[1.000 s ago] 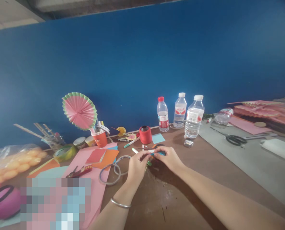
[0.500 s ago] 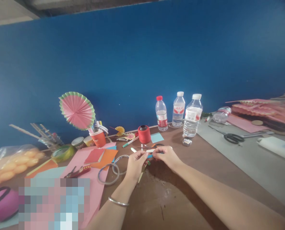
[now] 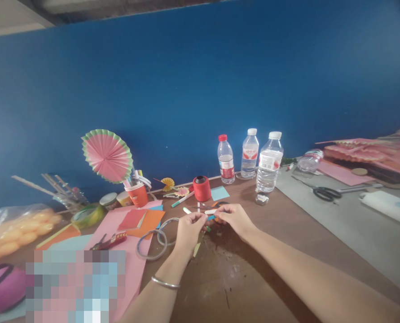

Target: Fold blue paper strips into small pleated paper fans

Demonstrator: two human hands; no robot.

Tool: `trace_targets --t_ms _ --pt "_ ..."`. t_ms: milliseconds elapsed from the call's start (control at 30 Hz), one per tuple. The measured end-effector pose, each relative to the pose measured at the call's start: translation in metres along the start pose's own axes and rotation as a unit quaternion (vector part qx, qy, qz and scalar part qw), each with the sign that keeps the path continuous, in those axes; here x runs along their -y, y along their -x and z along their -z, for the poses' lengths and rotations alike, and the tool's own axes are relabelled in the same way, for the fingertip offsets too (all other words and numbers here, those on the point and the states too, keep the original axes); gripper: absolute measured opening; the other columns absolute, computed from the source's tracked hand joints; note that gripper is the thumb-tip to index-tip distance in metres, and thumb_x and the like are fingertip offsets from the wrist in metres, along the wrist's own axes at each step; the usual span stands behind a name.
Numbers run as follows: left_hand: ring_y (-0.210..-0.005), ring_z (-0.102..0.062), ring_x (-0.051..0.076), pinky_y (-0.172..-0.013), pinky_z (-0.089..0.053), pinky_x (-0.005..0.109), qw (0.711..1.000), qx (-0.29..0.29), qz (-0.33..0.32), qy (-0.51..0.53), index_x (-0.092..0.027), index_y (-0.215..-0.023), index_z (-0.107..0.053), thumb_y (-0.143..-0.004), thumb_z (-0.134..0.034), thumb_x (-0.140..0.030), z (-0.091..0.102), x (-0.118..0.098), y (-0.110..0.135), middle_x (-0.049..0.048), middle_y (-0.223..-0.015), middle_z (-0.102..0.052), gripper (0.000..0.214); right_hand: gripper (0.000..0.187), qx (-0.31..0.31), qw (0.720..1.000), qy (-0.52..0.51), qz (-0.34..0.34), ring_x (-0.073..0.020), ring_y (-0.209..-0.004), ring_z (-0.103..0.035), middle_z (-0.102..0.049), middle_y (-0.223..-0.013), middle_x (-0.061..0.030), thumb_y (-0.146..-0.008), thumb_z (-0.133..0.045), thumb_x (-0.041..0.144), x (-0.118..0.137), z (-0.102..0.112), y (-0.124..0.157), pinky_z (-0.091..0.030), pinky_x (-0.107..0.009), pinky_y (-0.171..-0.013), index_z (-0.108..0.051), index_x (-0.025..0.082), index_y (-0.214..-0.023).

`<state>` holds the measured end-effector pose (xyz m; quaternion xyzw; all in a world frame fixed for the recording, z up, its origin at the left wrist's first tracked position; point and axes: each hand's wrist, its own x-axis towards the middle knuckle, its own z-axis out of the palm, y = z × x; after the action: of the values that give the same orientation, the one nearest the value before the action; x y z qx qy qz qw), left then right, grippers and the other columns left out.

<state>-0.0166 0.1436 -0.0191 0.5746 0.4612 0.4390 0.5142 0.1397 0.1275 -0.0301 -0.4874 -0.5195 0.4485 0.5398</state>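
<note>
**A:** Brown tabletop, scuffed, close up. Left hand with a bangle on the wrist, right hand beside it, fingertips nearly meeting. Both pinched shut on a small blue paper piece with a white bit on top, held just above the table. Too tiny to say what exactly.

**B:** Yep, can't make it out either. Left of the hands: two clear rings lying overlapped, partly on pink paper. Red-handled pliers on that same sheet. Orange sheet a bit further back.

**A:** Past the fingers: green-capped marker, red thread spool, light blue square right next to it.

**B:** Then the back row against the blue wall: three water bottles standing upright, orange cup with a pink-and-green paper fan above it. Far right on a grey mat: black scissors, well apart from both hands.
</note>
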Motion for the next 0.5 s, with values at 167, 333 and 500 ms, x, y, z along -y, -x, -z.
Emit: trace_targets --t_ms 167,333,500 --pt "-0.043 -0.051 0.008 -0.045 -0.038 0.019 1.000 -0.003 0.009 0.023 -0.011 -0.068 -0.065 -0.065 -0.064 -0.034 0.0011 0.0042 -0.0024 0.0024 -0.055 -0.063 0.023 0.016 -0.007 0.999 -0.034 -0.009 -0.0090 -0.047 -0.043 -0.054 -0.048 0.0017 -0.064 -0.056 0.027 0.0018 -0.0004 0.0007 -0.034 -0.023 -0.050 -0.064 0.014 -0.060" --pt "-0.044 -0.051 0.008 -0.046 -0.039 0.018 1.000 0.002 0.009 0.023 -0.011 -0.069 -0.064 -0.065 -0.064 -0.034 0.0016 0.0043 -0.0027 0.0025 -0.055 -0.063 0.023 0.016 -0.015 1.000 -0.009 -0.010 -0.0101 -0.051 -0.046 -0.057 -0.052 0.0004 -0.063 -0.058 0.029 -0.0003 0.0000 0.0007 -0.037 -0.023 -0.054 -0.063 0.013 -0.060" --pt "-0.047 -0.052 0.008 -0.047 -0.039 0.018 1.000 0.020 0.000 0.016 -0.012 -0.070 -0.064 -0.067 -0.063 -0.033 -0.0001 0.0012 0.0000 0.0014 -0.057 -0.063 0.021 0.018 -0.017 1.000 0.017 -0.001 -0.0102 -0.052 -0.048 -0.058 -0.054 0.0003 -0.063 -0.060 0.031 -0.0055 0.0005 -0.0005 -0.038 -0.023 -0.056 -0.064 0.013 -0.061"
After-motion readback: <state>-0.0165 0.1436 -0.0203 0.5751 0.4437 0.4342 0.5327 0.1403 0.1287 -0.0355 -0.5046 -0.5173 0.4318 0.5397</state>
